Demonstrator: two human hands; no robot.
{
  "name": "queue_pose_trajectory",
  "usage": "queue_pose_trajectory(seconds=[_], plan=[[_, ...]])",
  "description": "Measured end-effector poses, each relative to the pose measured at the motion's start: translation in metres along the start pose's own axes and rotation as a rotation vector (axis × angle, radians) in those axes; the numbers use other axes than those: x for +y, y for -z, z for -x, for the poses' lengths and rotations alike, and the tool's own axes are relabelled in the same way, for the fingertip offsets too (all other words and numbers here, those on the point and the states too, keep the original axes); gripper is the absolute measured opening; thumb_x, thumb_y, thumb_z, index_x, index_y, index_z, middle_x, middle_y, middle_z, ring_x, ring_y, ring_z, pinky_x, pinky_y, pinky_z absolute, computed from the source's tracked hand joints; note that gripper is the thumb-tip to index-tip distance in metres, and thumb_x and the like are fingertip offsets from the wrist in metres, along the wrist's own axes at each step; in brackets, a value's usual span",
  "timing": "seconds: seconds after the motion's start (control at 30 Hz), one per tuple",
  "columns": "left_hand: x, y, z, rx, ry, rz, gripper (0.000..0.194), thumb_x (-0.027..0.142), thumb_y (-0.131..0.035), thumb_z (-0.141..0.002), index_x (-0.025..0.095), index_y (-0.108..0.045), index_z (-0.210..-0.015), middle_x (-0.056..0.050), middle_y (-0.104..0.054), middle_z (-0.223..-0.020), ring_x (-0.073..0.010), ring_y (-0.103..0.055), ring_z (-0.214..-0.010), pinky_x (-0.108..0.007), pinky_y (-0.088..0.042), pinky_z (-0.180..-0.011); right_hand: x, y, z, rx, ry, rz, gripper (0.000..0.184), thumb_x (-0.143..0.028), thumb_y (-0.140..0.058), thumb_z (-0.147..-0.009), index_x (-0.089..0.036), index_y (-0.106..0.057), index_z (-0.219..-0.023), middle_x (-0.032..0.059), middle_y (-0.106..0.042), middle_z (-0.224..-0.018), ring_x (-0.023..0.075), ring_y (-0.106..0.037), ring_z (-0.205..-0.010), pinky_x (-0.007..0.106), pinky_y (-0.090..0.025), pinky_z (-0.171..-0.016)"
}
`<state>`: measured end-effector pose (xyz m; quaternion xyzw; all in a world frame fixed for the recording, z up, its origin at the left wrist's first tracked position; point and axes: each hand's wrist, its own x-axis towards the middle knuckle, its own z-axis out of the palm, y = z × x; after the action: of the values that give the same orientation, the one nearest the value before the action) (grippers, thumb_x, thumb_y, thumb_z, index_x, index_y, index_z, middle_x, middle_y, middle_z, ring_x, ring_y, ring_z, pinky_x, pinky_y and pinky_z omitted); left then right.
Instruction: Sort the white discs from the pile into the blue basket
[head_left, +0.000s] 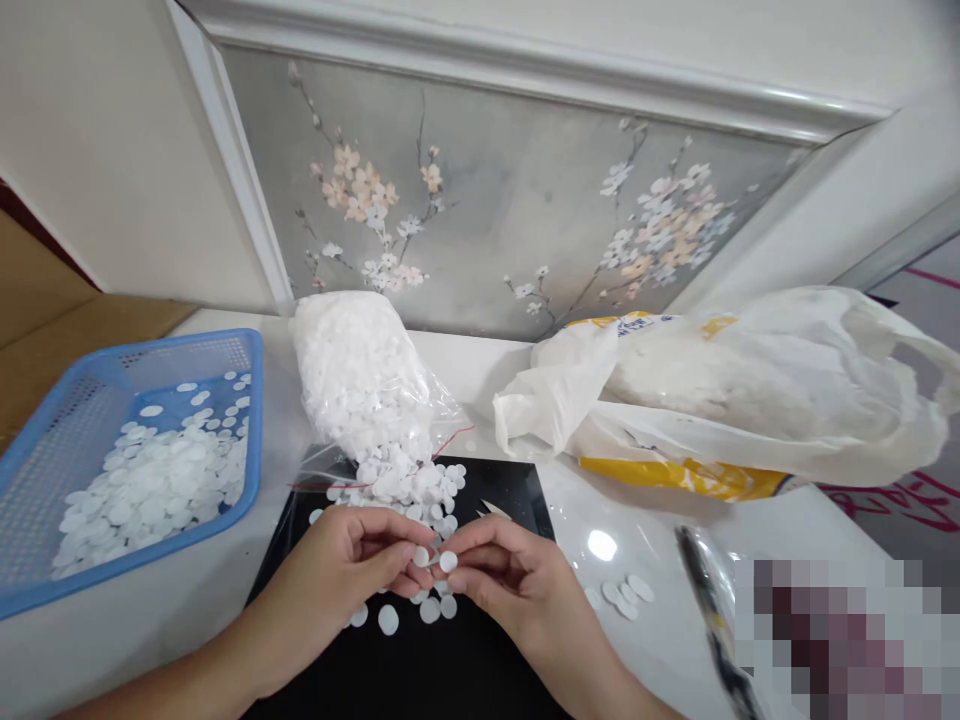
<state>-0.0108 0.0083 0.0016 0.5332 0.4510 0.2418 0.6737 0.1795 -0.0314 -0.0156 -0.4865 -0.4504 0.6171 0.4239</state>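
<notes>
Over a black board, my left hand pinches a small white disc between thumb and fingers. My right hand pinches another small white disc right beside it. The two hands nearly meet at the fingertips. Under and behind them lies a loose heap of white discs, spilling from the mouth of a clear plastic bag full of the same discs. Pointed tips, perhaps of tweezers, show behind my right hand; the rest is hidden.
At left stands a blue plastic basket holding many white discs. A white and yellow plastic bag lies back right. Several discs and a dark, slim object rest on the white table at right. A floral wall panel rises behind.
</notes>
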Motion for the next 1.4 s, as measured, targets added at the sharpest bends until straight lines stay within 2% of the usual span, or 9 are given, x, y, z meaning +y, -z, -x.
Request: queue_pose_trajectory(seconds=[0.13,0.3,0.7,0.83,0.97,1.1,1.23,1.3,1.4], plan=[[0.003,-0.002,0.001,0.010,0.038,0.094,0.030,0.034,-0.060,-0.088,0.011,-0.070,-0.105,-0.008,-0.074,-0.087,-0.0189,-0.070,-0.084,-0.027,-0.057,-0.079,-0.002,0.001,-0.001,0.017,-0.015,0.010,0.026,-0.037,-0.077,-0.073,-0.018,-0.065,-0.086,0.0038,-0.070,-0.082,0.0177,-0.067,-0.081,0.027,-0.050,-0.074],[0.003,-0.003,0.001,0.004,0.042,0.125,0.031,0.033,-0.062,-0.087,0.011,-0.070,-0.107,-0.009,-0.074,-0.088,-0.0185,-0.071,-0.084,-0.026,-0.057,-0.080,-0.003,0.002,-0.002,0.003,-0.004,0.007,0.031,-0.043,-0.078,-0.073,-0.019,-0.064,-0.086,0.0039,-0.070,-0.083,0.0185,-0.067,-0.082,0.028,-0.052,-0.075],[0.005,-0.002,0.003,-0.031,0.010,0.147,0.028,0.020,-0.057,-0.086,0.011,-0.068,-0.110,-0.007,-0.074,-0.088,-0.0169,-0.070,-0.085,-0.023,-0.056,-0.079,-0.005,0.000,0.000,-0.012,0.047,-0.046,0.024,-0.034,-0.077,-0.075,-0.019,-0.063,-0.085,0.0022,-0.071,-0.083,0.0151,-0.068,-0.081,0.023,-0.051,-0.074],[0.005,-0.002,0.002,-0.041,-0.001,0.145,0.027,0.023,-0.057,-0.088,0.012,-0.069,-0.109,-0.007,-0.074,-0.089,-0.0171,-0.070,-0.086,-0.023,-0.056,-0.079,-0.005,0.000,0.001,-0.012,0.059,-0.030,0.021,-0.032,-0.076,-0.077,-0.018,-0.063,-0.086,0.0024,-0.071,-0.084,0.0146,-0.068,-0.080,0.023,-0.051,-0.074],[0.003,-0.002,0.003,-0.037,0.009,0.151,0.030,0.033,-0.065,-0.086,0.011,-0.070,-0.106,-0.008,-0.074,-0.087,-0.0175,-0.070,-0.084,-0.023,-0.056,-0.078,-0.004,0.002,0.000,-0.037,0.100,-0.010,0.016,-0.029,-0.074,-0.079,-0.018,-0.066,-0.088,0.0030,-0.071,-0.085,0.0153,-0.068,-0.080,0.024,-0.053,-0.075],[0.004,-0.003,0.004,-0.020,0.074,0.194,0.032,0.035,-0.073,-0.082,0.012,-0.069,-0.104,-0.008,-0.074,-0.085,-0.0167,-0.070,-0.081,-0.021,-0.055,-0.073,-0.004,0.001,0.001,0.017,0.147,0.086,0.014,-0.031,-0.072,-0.081,-0.017,-0.069,-0.082,0.0037,-0.069,-0.082,0.0145,-0.066,-0.075,0.024,-0.053,-0.071],[0.006,-0.004,0.004,-0.016,0.155,0.241,0.033,0.034,-0.074,-0.082,0.012,-0.068,-0.106,-0.008,-0.074,-0.083,-0.0158,-0.070,-0.079,-0.021,-0.054,-0.075,-0.004,0.002,0.001,0.070,0.188,0.096,0.024,-0.037,-0.065,-0.086,-0.017,-0.058,-0.075,0.0052,-0.066,-0.087,0.0141,-0.065,-0.073,0.025,-0.055,-0.068],[0.007,-0.004,0.005,-0.004,0.160,0.258,0.032,0.034,-0.075,-0.081,0.012,-0.068,-0.102,-0.008,-0.073,-0.086,-0.0162,-0.069,-0.082,-0.021,-0.054,-0.076,-0.006,0.008,-0.002,0.106,0.253,0.126,0.027,-0.037,-0.063,-0.087,-0.017,-0.054,-0.072,0.0066,-0.064,-0.094,0.0150,-0.065,-0.076,0.026,-0.055,-0.067],[0.005,-0.005,0.005,0.004,0.150,0.318,0.029,0.035,-0.076,-0.080,0.013,-0.064,-0.093,-0.008,-0.072,-0.089,-0.0170,-0.069,-0.084,-0.022,-0.053,-0.075,-0.012,0.016,-0.003,0.249,0.440,0.337,0.019,-0.029,-0.064,-0.087,-0.017,-0.058,-0.073,0.0035,-0.059,-0.086,0.0122,-0.061,-0.071,0.022,-0.051,-0.060]])
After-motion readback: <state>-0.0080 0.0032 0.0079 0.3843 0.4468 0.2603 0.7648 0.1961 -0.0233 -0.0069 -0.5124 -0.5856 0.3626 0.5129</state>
